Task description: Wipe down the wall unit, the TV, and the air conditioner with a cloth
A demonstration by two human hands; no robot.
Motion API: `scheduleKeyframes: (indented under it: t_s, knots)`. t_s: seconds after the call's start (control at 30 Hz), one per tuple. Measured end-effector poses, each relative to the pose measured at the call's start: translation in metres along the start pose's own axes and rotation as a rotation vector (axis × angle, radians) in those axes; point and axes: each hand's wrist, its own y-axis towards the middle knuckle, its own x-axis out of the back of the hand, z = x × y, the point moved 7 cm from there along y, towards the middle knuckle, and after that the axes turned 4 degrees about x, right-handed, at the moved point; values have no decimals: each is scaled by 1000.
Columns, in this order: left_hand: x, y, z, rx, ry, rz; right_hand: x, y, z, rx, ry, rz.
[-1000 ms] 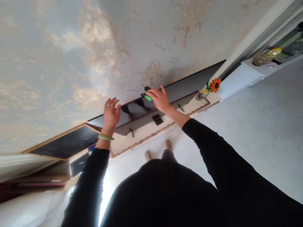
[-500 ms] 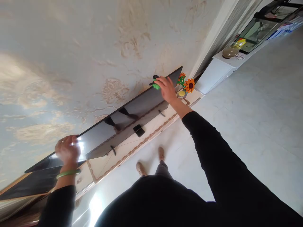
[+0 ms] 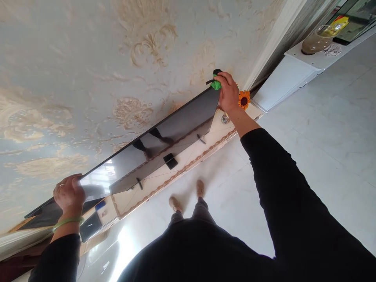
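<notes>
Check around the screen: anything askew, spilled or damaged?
Nothing stands out. The dark screen stands on its feet; no spill or damage shows there or on the cream surface below. The slant is probably camera tilt.

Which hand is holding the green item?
The right hand holds the green item at the top edge of the screen; the left hand, with a bangle on its wrist, doesn't.

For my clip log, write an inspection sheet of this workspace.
Surface: pale cabinet top with a wavy brown border, below the screen.
Things in use: green item with black parts, by the screen's top right corner.
Clutter: black square object and orange flower.
Hands: right hand holds the green item; left hand is at the screen's top edge.
Cables: nothing seen for certain.
Surroundings: patterned wall, pale floor.
</notes>
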Motion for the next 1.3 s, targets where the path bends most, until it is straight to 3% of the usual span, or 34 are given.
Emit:
scheduleKeyframes:
  t_s: [0.3, 0.5, 0.57, 0.63, 0.7, 0.77, 0.93, 1.0, 1.03, 1.13, 1.3]
  knots:
    - [-2, 2, 2, 40, -109, -22, 1, 1, -1, -66, 80, -88]
    - [-7, 2, 21, 196, -248, 40, -1, 5, -15, -136, 255, -170]
    - [-4, 12, 11, 197, -332, 11, -4, 7, -25, -150, 333, -196]
    - [4, 32, -28, 90, -416, -78, -10, 8, -35, -180, 411, -210]
    - [12, 54, -96, -81, -489, -154, -15, 7, -43, -208, 483, -219]
    - [15, 76, -189, -262, -570, -161, -20, 6, -45, -196, 533, -229]
    - [-4, 105, -446, -643, -497, 69, -19, -1, -31, -86, 624, -280]
    - [-17, 111, -521, -727, -450, 154, -15, -3, -23, -82, 684, -256]
    - [-23, 115, -548, -747, -441, 194, -12, -3, -20, -85, 711, -234]
    - [-40, 129, -592, -722, -449, 286, 0, 0, -10, -88, 777, -175]
    - [-60, 140, -590, -556, -445, 367, 1, -2, -11, -119, 891, -184]
